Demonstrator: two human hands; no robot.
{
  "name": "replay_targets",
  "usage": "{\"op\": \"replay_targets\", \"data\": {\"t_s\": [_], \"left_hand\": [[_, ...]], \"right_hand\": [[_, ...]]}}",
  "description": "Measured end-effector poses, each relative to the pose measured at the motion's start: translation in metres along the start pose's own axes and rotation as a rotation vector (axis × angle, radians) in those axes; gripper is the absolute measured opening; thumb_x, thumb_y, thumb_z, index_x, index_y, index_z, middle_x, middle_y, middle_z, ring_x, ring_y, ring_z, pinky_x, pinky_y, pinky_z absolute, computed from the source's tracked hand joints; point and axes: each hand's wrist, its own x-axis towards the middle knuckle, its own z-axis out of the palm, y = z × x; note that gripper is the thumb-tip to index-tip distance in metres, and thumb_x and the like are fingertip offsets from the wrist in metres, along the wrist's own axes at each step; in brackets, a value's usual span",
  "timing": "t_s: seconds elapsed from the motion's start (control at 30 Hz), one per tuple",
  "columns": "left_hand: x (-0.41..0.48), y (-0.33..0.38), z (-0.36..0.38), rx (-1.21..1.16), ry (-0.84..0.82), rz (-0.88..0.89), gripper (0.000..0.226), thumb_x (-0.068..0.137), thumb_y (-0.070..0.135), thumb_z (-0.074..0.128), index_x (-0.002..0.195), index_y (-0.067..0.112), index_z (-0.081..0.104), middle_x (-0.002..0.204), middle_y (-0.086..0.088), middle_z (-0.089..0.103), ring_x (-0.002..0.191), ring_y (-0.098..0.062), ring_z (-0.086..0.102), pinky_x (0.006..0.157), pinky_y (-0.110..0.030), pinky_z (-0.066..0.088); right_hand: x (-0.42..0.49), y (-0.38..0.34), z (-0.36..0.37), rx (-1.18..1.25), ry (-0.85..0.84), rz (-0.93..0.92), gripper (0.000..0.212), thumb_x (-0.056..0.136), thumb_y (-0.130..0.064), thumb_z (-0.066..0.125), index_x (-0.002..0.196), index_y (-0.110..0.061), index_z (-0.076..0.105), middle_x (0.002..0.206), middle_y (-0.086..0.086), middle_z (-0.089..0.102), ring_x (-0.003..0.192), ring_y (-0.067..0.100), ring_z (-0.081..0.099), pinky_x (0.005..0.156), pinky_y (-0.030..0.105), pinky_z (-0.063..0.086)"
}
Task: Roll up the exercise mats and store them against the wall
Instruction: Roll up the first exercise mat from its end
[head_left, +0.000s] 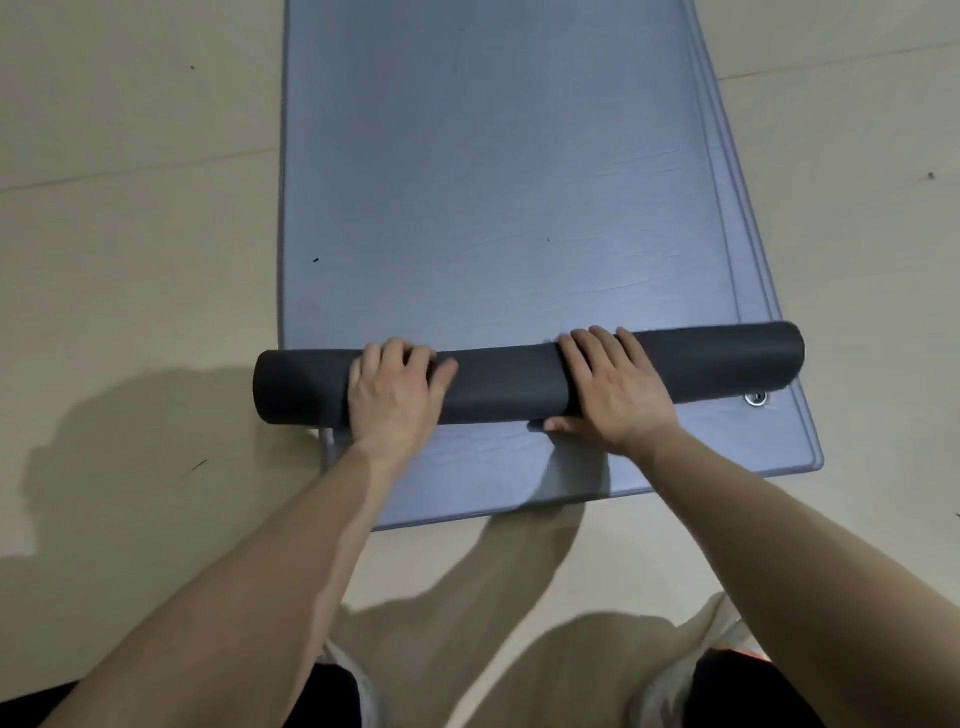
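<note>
On the floor: a pale beige floor (130, 234) carries a stack of flat blue-grey mats (493, 182), seen from above by a person bending over them.
Stack: several mats lie one upon another; their stepped edges show along the right side, and the stack runs on past the top of the view.
Roll: a dark grey rolled mat (498, 382) lies crosswise near the near end of the stack, its left end overhanging the stack's left edge and its right end reaching the right edge.
Unrolled part: beyond the roll the top blue-grey sheet stretches flat away from the person; whether the roll is part of that sheet cannot be told for sure.
Left hand (392, 389): laid palm down over the left half of the roll, fingers curled over its top and far side, pressing rather than closed around it.
Right hand (608, 387): laid palm down over the roll right of its middle, fingers spread over the top, thumb tucked under the near side against the mat beneath.
Near right corner: a small metal eyelet (756, 398) sits in the blue-grey mat just below the right end of the roll.
Bottom edge: bare forearms, knees and dark shorts (737, 691).
</note>
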Motion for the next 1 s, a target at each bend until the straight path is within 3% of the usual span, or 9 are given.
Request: {"op": "replay_targets", "data": {"t_s": [0.13,0.27,0.33,0.43,0.53,0.73,0.83,0.9,1.0], "left_hand": [[-0.011,-0.024,-0.002,0.176,-0.349,0.220,0.106,0.075,0.075,0.067,0.157,0.018,0.033,0.154,-0.008,0.041,0.144,-0.032,0.036,0.123,-0.047,0.021],[0.022,-0.031,-0.015,-0.015,-0.413,0.238,0.091,0.077,0.062,0.077,0.153,0.031,0.039,0.146,0.003,0.049,0.133,-0.023,0.045,0.115,-0.037,0.029],[0.028,-0.029,-0.025,-0.077,-0.460,0.213,0.085,0.075,0.058,0.081,0.149,0.034,0.045,0.140,0.005,0.055,0.126,-0.022,0.051,0.108,-0.036,0.036],[0.033,-0.025,-0.047,-0.129,-0.654,0.159,0.073,0.072,0.055,0.084,0.137,0.040,0.054,0.124,0.009,0.064,0.112,-0.020,0.060,0.089,-0.035,0.046],[0.024,-0.027,-0.063,-0.162,-0.920,0.110,0.069,0.072,0.056,0.084,0.133,0.040,0.056,0.120,0.011,0.069,0.102,-0.017,0.062,0.086,-0.036,0.049],[-0.024,-0.029,-0.062,0.058,-0.469,0.128,0.063,0.094,0.070,0.046,0.145,0.033,0.042,0.138,0.000,0.055,0.125,-0.026,0.052,0.111,-0.043,0.035],[-0.003,-0.032,-0.060,0.022,-0.525,0.123,0.061,0.097,0.069,0.038,0.146,0.034,0.043,0.139,0.000,0.058,0.127,-0.027,0.053,0.113,-0.044,0.032],[0.021,-0.035,-0.058,0.070,-0.544,0.125,0.059,0.096,0.072,0.036,0.141,0.035,0.049,0.133,-0.001,0.064,0.123,-0.028,0.056,0.113,-0.046,0.031],[0.036,-0.023,-0.052,0.147,-0.372,0.028,0.053,0.096,0.067,0.042,0.130,0.030,0.060,0.123,-0.004,0.065,0.116,-0.032,0.056,0.107,-0.047,0.034]], "right_hand": [[0.019,0.008,-0.010,0.002,-0.056,-0.049,0.116,0.075,-0.092,0.042,0.152,-0.007,0.037,0.149,0.014,0.046,0.141,0.036,0.039,0.125,0.054,0.019],[0.003,-0.002,0.004,-0.116,0.086,0.085,0.107,0.068,-0.075,0.073,0.147,-0.009,0.041,0.128,0.016,0.052,0.118,0.040,0.048,0.115,0.059,0.027],[0.006,0.000,-0.005,-0.060,0.106,0.072,0.102,0.065,-0.083,0.067,0.133,-0.010,0.050,0.116,0.011,0.058,0.107,0.036,0.054,0.111,0.052,0.033],[0.003,0.009,-0.029,0.056,-0.076,0.025,0.100,0.063,-0.096,0.047,0.123,-0.016,0.053,0.111,0.005,0.062,0.100,0.031,0.059,0.097,0.042,0.043],[-0.016,0.008,-0.039,0.195,-0.298,-0.027,0.087,0.069,-0.094,0.054,0.116,-0.021,0.050,0.108,0.001,0.066,0.096,0.027,0.061,0.081,0.040,0.048],[-0.004,0.011,-0.056,0.378,-0.471,0.078,0.073,0.063,-0.092,0.063,0.104,-0.032,0.057,0.104,-0.002,0.065,0.095,0.023,0.059,0.080,0.036,0.044],[-0.021,0.004,-0.040,0.239,-0.145,0.132,0.105,0.067,-0.098,0.039,0.141,-0.025,0.054,0.127,0.010,0.057,0.115,0.033,0.055,0.102,0.047,0.043],[-0.044,-0.012,-0.024,0.143,0.092,0.131,0.107,0.075,-0.089,0.042,0.153,-0.015,0.041,0.136,0.020,0.053,0.123,0.042,0.051,0.109,0.056,0.038],[-0.039,-0.020,-0.017,0.003,0.037,0.110,0.121,0.068,-0.091,0.054,0.160,-0.017,0.027,0.152,0.026,0.040,0.140,0.047,0.036,0.117,0.065,0.022]]}}
